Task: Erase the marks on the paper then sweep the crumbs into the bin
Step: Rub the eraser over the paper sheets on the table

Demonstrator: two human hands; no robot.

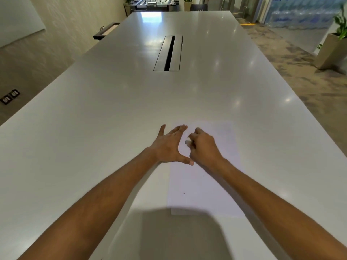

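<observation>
A white sheet of paper [210, 184] lies on the long grey table [112, 119] in front of me. My left hand [170, 145] rests flat on the paper's left edge, fingers spread and straight. My right hand [203, 146] is curled round a small white eraser [187, 142], held against the upper part of the sheet. A few tiny dark specks [184, 193] lie on the lower half of the paper. No bin is in view.
A long cable slot [169, 53] is set into the middle of the table. Planters [330, 51] stand on the carpet at the right. A dark bench [105, 30] stands past the table's left side.
</observation>
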